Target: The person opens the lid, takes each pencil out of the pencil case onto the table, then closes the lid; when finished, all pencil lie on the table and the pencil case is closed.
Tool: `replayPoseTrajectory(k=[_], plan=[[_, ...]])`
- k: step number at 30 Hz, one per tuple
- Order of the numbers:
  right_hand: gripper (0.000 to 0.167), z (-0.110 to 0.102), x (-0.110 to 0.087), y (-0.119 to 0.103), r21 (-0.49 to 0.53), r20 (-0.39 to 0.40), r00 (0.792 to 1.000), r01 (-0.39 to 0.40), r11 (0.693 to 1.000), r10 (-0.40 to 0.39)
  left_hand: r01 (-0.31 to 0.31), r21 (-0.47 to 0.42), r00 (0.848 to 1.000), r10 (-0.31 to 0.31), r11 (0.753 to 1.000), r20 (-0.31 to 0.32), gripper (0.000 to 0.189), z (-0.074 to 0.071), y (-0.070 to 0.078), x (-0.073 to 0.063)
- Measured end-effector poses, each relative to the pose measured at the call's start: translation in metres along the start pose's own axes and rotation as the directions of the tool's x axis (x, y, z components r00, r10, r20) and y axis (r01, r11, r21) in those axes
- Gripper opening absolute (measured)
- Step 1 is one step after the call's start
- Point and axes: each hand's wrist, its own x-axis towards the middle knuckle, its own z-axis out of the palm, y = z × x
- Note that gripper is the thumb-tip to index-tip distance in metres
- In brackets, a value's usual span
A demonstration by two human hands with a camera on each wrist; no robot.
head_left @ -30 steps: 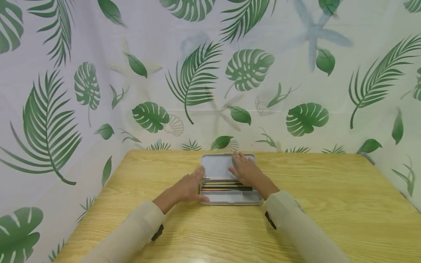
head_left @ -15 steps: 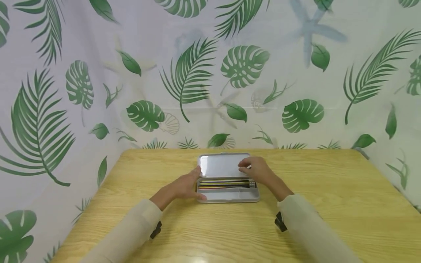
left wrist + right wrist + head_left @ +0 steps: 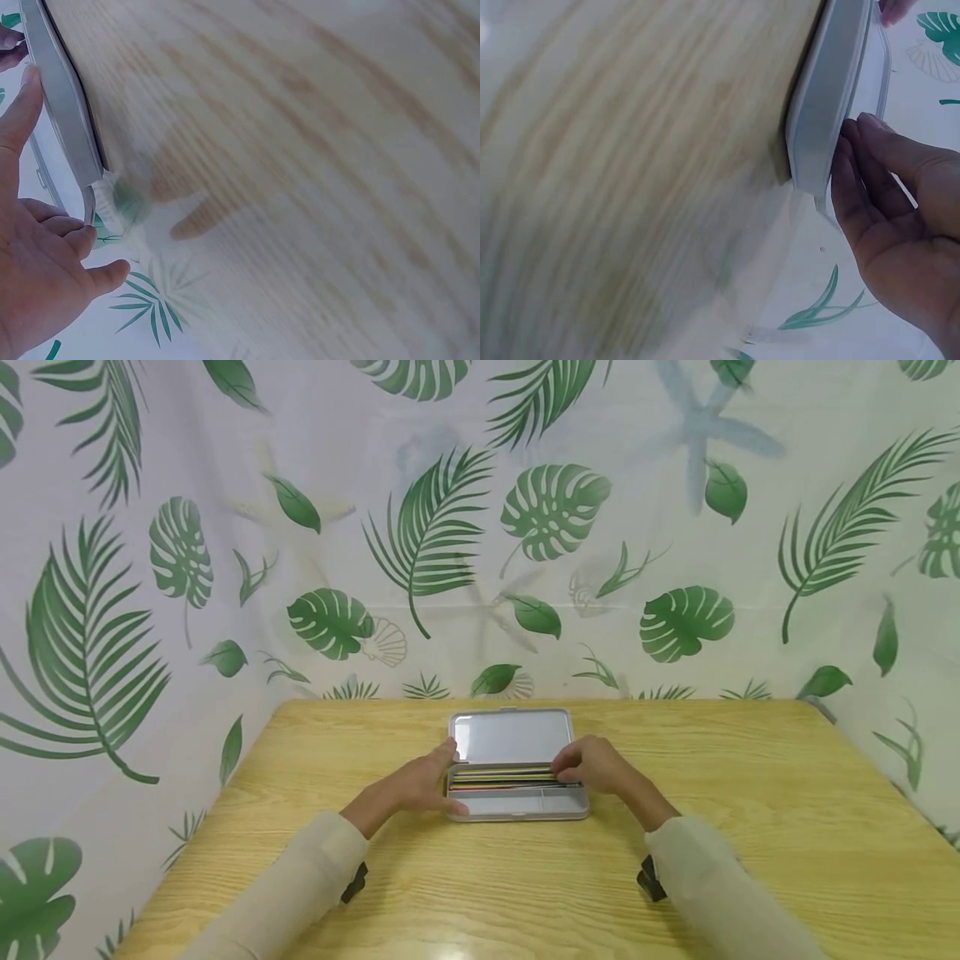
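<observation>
On the table (image 3: pixel 480 881), my left hand (image 3: pixel 411 784) is spread against the open case (image 3: pixel 498 805); right hand (image 3: pixel 597 766) at the pencils (image 3: pixel 501 774), can't tell if I'm pinching any.

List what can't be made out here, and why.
Head: the right ends of most pencils, hidden by the right hand.
Head: whether its fingers pinch a pencil; too small to tell.
Right wrist: the contents of the case, hidden by its wall.
Left wrist: most of the right hand, cut off by the left edge.
Head: upper sleeves, cut off by bottom edge.
</observation>
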Motion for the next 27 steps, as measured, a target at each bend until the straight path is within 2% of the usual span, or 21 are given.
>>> replayPoseTrajectory(k=[6, 14, 21, 27], plan=[[0.006, 0.006, 0.005, -0.006, -0.049, 0.0, 1.0, -0.021, 0.999, 0.021, 0.0, -0.023, 1.0, 0.0, 1.0, -0.002, 0.115, 0.0, 0.002, 0.0], [0.011, 0.006, 0.004, -0.016, -0.135, 0.025, 1.0, -0.016, 0.991, 0.02, 0.021, -0.037, 1.0, -0.021, 0.999, 0.0, 0.118, -0.002, 0.001, 0.002], [0.008, 0.009, 0.007, -0.021, -0.261, 0.086, 0.996, 0.043, 0.964, -0.021, 0.027, -0.031, 1.0, -0.027, 0.999, 0.005, 0.118, -0.001, 0.0, 0.002], [0.007, 0.011, 0.004, -0.022, -0.224, 0.111, 0.994, 0.035, 0.974, -0.01, 0.03, -0.029, 1.0, -0.029, 0.999, 0.005, 0.118, 0.0, 0.001, 0.001]])
